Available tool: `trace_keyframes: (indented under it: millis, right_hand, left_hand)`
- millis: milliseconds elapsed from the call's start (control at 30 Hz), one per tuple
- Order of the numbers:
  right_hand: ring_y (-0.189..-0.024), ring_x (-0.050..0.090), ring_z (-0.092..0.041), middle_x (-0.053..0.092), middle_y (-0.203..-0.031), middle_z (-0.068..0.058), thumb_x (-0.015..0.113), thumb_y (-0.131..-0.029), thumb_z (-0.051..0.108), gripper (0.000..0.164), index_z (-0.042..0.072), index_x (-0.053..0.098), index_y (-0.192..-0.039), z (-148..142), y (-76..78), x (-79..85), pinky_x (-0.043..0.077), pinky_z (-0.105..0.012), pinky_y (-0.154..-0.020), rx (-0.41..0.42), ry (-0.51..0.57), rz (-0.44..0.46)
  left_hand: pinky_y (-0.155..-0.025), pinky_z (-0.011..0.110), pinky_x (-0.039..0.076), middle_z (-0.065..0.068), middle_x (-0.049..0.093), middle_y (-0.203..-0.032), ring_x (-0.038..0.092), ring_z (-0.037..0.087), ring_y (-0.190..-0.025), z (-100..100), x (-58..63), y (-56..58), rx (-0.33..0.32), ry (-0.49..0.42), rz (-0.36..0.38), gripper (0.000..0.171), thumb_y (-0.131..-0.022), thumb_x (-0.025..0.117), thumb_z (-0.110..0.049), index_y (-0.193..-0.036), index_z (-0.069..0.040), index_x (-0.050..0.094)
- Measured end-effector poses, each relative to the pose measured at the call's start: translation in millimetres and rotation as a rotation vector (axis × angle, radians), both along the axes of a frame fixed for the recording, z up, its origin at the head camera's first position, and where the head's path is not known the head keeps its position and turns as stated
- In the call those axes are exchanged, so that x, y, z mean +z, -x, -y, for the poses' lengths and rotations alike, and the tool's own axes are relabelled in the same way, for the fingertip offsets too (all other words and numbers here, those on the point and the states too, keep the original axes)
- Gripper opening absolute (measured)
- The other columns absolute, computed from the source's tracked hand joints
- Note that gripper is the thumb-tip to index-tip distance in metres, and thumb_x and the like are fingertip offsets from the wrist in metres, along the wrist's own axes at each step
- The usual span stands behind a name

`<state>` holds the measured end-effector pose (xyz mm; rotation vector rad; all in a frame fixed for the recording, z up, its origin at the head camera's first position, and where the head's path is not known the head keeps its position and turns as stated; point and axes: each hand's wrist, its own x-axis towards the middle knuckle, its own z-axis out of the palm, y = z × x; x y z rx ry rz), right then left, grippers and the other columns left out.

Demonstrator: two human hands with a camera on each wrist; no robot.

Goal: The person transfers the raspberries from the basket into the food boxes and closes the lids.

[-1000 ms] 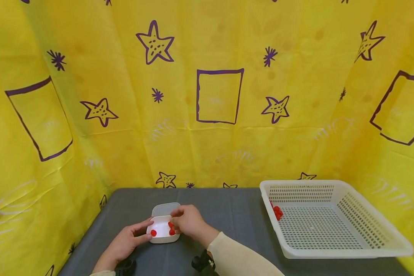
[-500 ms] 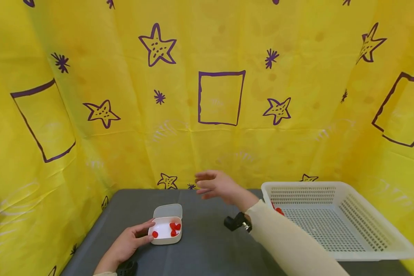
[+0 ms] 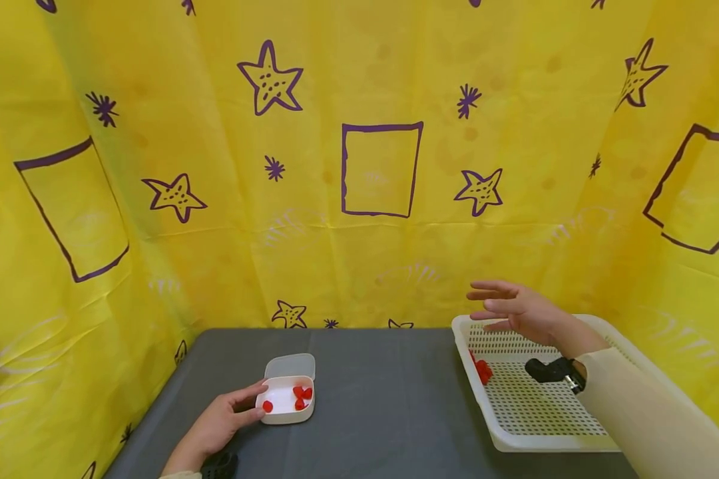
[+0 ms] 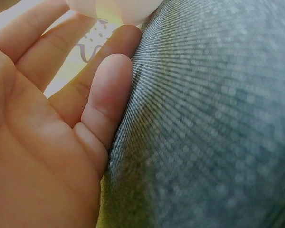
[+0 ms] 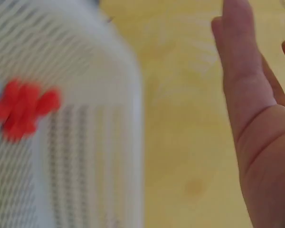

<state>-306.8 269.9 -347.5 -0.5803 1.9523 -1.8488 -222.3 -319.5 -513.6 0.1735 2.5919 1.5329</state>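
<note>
A small white lidded box [image 3: 286, 418] stands on the grey tabletop, its pale lid [image 3: 290, 365] flipped back. Inside lie a single red piece [image 3: 267, 406] at the left and a few red pieces [image 3: 300, 394] at the right; their exact kind is too small to tell. My left hand [image 3: 222, 419] holds the box's left end between thumb and fingers. Over the back of a white perforated plastic basket [image 3: 485, 406], my right hand [image 3: 524, 313] hovers with spread fingers and nothing in it. A cluster of red pieces [image 5: 23, 109] lies by the basket's left wall.
Grey cloth [image 3: 389, 399] covers the tabletop between box and basket. A yellow patterned curtain [image 3: 383, 266] encloses the back and both sides. The basket's raised rim [image 3: 476, 392] stands along the right part of the table.
My right hand has left the box, swinging up and right until it is over the basket. The left hand stays at the box, where the red pieces now show uncovered.
</note>
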Motion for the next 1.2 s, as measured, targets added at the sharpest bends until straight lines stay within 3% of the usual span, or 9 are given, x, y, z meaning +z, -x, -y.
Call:
trace_keyframes:
  millis: [233, 400, 567, 867, 1200]
  right_hand:
    - [-0.126, 0.049, -0.047, 0.024, -0.155, -0.033, 0.062, -0.1, 0.015, 0.067, 0.001, 0.028, -0.155, -29, -5.7, -43.5, 0.047, -0.056, -0.096, -0.017, -0.202, 0.121]
    - [-0.121, 0.053, -0.047, 0.031, -0.151, -0.034, 0.07, -0.095, 0.015, 0.071, 0.0, 0.033, -0.153, -33, -5.0, -69.2, 0.049, -0.057, -0.092, -0.052, -0.27, 0.166]
    - [-0.112, 0.058, -0.044, 0.039, -0.146, -0.034, 0.072, -0.091, 0.011, 0.07, -0.001, 0.038, -0.151, -32, -0.5, -83.5, 0.051, -0.056, -0.089, -0.071, -0.314, 0.183]
    - [-0.094, 0.062, -0.04, 0.055, -0.129, -0.026, 0.073, -0.089, 0.007, 0.068, -0.003, 0.04, -0.148, -29, 7.6, -111.6, 0.056, -0.053, -0.077, -0.044, -0.356, 0.251]
    - [-0.088, 0.062, -0.034, 0.058, -0.119, -0.021, 0.073, -0.085, -0.002, 0.06, -0.003, 0.049, -0.14, -21, 13.3, -119.5, 0.057, -0.049, -0.072, -0.098, -0.451, 0.23]
  left_hand:
    - [-0.101, 0.048, 0.045, 0.012, 0.049, -0.147, 0.043, 0.041, -0.133, -1, 0.8, 0.3, 0.006, -0.002, 0.0, 0.055, -0.089, 0.076, -0.03, -0.138, -0.008, 0.062]
    - [-0.101, 0.049, 0.045, 0.014, 0.048, -0.148, 0.042, 0.042, -0.134, -1, 2.2, -1.5, -0.002, -0.02, 0.004, 0.056, -0.09, 0.076, -0.029, -0.139, -0.007, 0.06]
    - [-0.102, 0.052, 0.043, 0.015, 0.048, -0.148, 0.041, 0.044, -0.134, -1, 2.8, -2.5, 0.003, -0.025, 0.011, 0.056, -0.09, 0.076, -0.028, -0.139, -0.006, 0.06]
    - [-0.099, 0.044, 0.047, 0.015, 0.049, -0.147, 0.043, 0.042, -0.133, -2, 2.8, -3.4, -0.014, -0.033, 0.001, 0.055, -0.09, 0.076, -0.027, -0.137, -0.004, 0.061]
    - [-0.102, 0.05, 0.044, 0.015, 0.049, -0.147, 0.041, 0.043, -0.135, -1, 4.2, -3.3, -0.004, -0.04, 0.008, 0.055, -0.09, 0.076, -0.027, -0.138, -0.005, 0.06]
